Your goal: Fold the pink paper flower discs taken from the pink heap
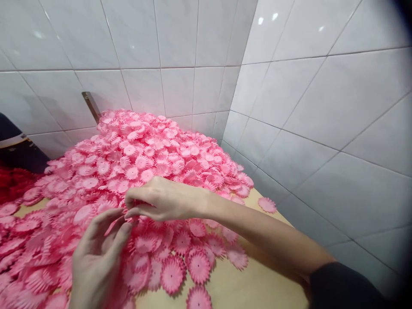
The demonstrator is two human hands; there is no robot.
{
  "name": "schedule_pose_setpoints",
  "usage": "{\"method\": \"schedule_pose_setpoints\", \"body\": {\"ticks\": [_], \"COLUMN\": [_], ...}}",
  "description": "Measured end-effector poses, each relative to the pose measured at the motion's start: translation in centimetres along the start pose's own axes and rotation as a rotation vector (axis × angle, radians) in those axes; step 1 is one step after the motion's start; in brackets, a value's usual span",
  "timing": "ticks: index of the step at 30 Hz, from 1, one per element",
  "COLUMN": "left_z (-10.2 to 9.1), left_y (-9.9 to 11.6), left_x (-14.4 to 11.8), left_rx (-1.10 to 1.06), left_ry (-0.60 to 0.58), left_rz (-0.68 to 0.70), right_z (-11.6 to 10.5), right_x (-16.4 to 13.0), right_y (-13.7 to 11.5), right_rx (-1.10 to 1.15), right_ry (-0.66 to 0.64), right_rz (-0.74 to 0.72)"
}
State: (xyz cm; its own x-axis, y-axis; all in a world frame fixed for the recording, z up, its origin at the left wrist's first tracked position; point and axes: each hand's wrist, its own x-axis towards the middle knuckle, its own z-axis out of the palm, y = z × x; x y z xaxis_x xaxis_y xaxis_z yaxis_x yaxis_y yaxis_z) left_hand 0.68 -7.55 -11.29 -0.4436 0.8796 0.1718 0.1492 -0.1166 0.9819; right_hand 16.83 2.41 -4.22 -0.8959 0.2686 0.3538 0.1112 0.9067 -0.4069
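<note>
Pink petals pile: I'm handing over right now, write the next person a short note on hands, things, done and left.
Left hand: open, palm up, fingertips meeting the right hand's over the pile's near edge.
Right hand: fingers pinched, apparently on a pink petal disc; the disc itself is hard to tell apart.
Pink petals: big heap on the tan table, against the tiled corner; loose ones spread in front.
Red petals: far left.
Done: no sorted or finished stack visible.
Left: seemingly the whole heap.
</note>
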Motion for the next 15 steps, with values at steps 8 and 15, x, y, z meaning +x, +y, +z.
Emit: {"method": "schedule_pose_setpoints", "body": {"ticks": [8, 15], "left_z": [0.5, 0.6], "left_y": [0.6, 0.5], "left_x": [0.0, 0.1], "left_rx": [-0.152, -0.185], "left_ry": [-0.079, -0.081], "left_rz": [-0.084, -0.066], "right_z": [0.5, 1.2], "right_x": [-0.2, 0.1], "right_y": [-0.3, -1.0], "right_rx": [-0.319, -0.375], "right_ry": [0.112, 0.148], "right_rz": [-0.014, 0.082]}}
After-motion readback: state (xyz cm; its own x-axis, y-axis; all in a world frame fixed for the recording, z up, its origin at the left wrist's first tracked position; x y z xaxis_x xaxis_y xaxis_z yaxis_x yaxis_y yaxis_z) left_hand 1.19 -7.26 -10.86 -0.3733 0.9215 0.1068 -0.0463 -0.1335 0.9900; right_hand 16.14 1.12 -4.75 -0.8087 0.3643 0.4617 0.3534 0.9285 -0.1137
